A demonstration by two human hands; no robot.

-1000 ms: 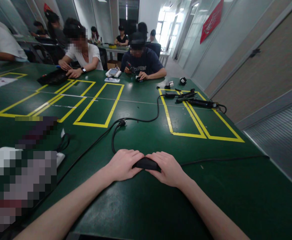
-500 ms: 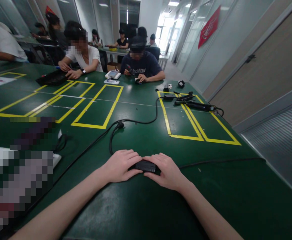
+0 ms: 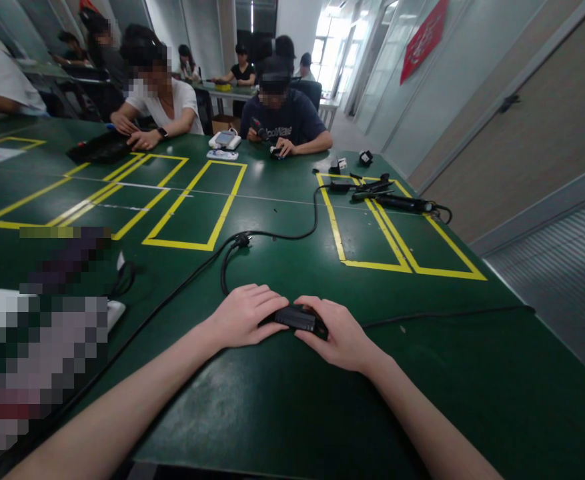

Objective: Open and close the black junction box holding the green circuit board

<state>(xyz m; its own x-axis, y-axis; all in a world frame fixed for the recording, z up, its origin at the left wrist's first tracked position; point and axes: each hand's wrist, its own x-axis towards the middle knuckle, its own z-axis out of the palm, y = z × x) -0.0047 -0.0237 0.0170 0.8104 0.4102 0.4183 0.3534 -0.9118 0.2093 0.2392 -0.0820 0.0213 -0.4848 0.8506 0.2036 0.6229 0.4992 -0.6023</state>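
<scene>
A small black power adapter (image 3: 295, 319) lies low over the green table between my two hands. My left hand (image 3: 249, 315) wraps its left end, fingers over the far side and thumb along the near side. At the other end, my right hand (image 3: 336, 331) spans it between thumb and fingers, and part of that end shows in the hand's gap. A black cord with a plug (image 3: 243, 241) runs down behind my left hand. From behind my right hand a second thin black cord (image 3: 447, 314) stretches to the table's right edge.
Yellow tape rectangles (image 3: 212, 247) mark the green table (image 3: 292, 413). Black tools with cords (image 3: 405, 203) lie at the right. A long black cord (image 3: 192, 277) crosses the table at left. Two people work across the table, one with a black tray (image 3: 97, 148). Blurred-out items cover the near left.
The view has tilted down slightly, so the scene sits a little higher. My right hand has loosened a little and shifted right, baring more of the adapter's end. The left grip looks the same.
</scene>
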